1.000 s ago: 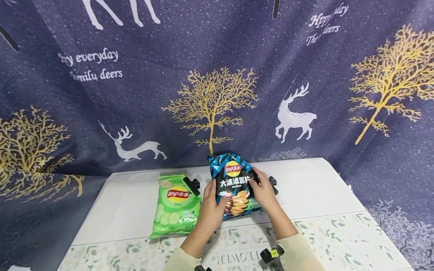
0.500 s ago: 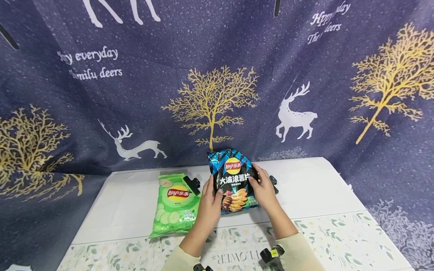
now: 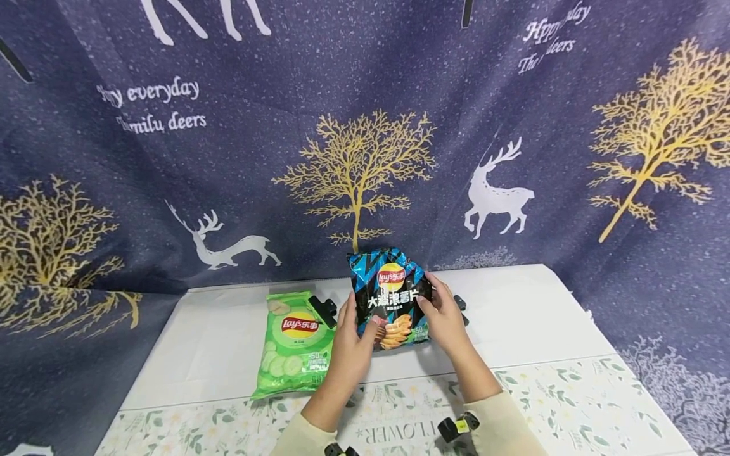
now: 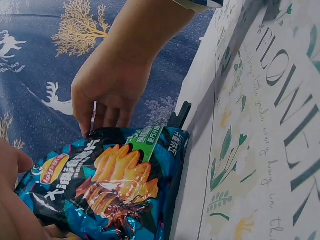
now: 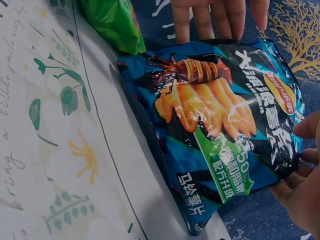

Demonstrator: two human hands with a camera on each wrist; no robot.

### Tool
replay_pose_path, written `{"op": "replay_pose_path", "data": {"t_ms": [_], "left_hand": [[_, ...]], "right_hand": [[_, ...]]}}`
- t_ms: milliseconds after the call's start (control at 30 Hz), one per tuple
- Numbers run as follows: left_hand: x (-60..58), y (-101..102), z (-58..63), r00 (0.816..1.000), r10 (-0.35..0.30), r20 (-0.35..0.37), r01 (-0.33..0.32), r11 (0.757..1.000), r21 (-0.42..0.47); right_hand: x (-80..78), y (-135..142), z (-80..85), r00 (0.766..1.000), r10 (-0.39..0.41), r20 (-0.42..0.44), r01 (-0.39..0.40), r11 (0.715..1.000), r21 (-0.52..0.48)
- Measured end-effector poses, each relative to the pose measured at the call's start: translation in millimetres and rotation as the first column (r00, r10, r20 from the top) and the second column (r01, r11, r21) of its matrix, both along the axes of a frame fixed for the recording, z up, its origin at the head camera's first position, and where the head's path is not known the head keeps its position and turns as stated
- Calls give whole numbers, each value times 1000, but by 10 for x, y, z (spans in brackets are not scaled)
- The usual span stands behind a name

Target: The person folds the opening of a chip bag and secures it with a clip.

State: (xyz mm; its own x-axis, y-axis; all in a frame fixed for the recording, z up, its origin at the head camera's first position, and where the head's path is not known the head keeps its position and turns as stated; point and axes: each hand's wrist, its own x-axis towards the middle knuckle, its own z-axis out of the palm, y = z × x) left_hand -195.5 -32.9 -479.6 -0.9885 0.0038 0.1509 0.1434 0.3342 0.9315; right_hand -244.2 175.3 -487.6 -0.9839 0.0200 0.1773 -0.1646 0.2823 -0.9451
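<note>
A black and blue Lay's bag of potato chips [image 3: 393,288] stands tilted up between both hands, its printed front facing me. My left hand [image 3: 349,342] holds its left side, the thumb on the front near the food picture. My right hand [image 3: 447,320] grips the opposite edge, thumb in front and fingers behind, as the right wrist view shows. In the left wrist view the same chip bag [image 4: 117,185] sits with its bottom edge close over the white surface. To the left lies a green Lay's chip bag [image 3: 296,345], partly overlapped by my left arm.
A black clip [image 3: 323,311] is at the green bag's upper right corner. Another black clip [image 3: 461,310] shows just beyond my right hand. The white table [image 3: 536,316] has a floral cloth [image 3: 576,405] along its front. A dark blue printed curtain [image 3: 393,82] hangs behind.
The blue and black chip bag has shifted slightly away from me, its bottom edge rising in the head view. My left hand has moved a little up with it; the green bag stays put.
</note>
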Motion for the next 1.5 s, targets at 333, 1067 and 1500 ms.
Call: {"op": "replay_pose_path", "data": {"t_ms": [333,1067,1500], "left_hand": [[-16,2,-17,1000,25,-16,-25,1000,14],[-37,-42,8,997,72,-18,-71,996,51],[-68,-123,59,987,128,-94,-119,989,93]], "right_hand": [[14,4,-2,998,18,-53,-20,1000,-24],[-2,7,12,997,-47,-68,41,996,-80],[21,9,43,995,-50,-82,41,993,-115]]}}
